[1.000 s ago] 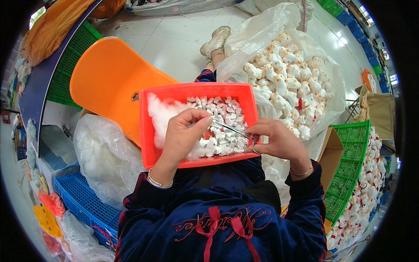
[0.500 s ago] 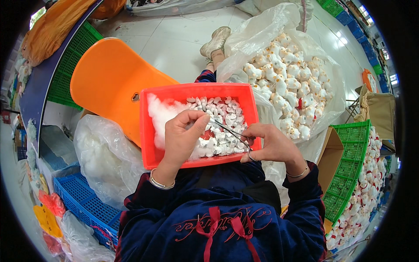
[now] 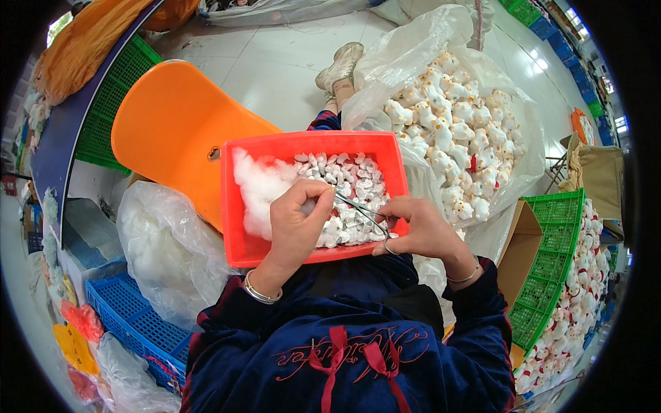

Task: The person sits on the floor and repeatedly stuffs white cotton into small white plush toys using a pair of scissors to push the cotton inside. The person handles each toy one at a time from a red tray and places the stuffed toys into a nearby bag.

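Observation:
A red plastic tray (image 3: 237,256) rests on my lap. Fluffy white stuffing (image 3: 258,193) fills its left side, and small white and silvery-grey pieces (image 3: 365,182) cover the middle and right. Above the tray, the thumb and forefinger of my left hand (image 3: 292,220) are pinched together. A small whitish piece shows at these fingers, mostly hidden by them. My right hand (image 3: 427,230) grips thin dark metal forceps (image 3: 363,209) by their handle end. Their tip points left and meets my left fingertips.
An orange chair seat (image 3: 172,131) stands left of the tray, above a clear bag of white stuffing (image 3: 162,241) and a blue crate (image 3: 138,316). To the right are a large clear bag of small white plush toys (image 3: 454,131), a cardboard box (image 3: 520,237) and a green crate (image 3: 551,241).
My left hand has shifted slightly right and down, and its wrist has moved right. The forceps and my right hand have tilted a little. Both hands keep their grip.

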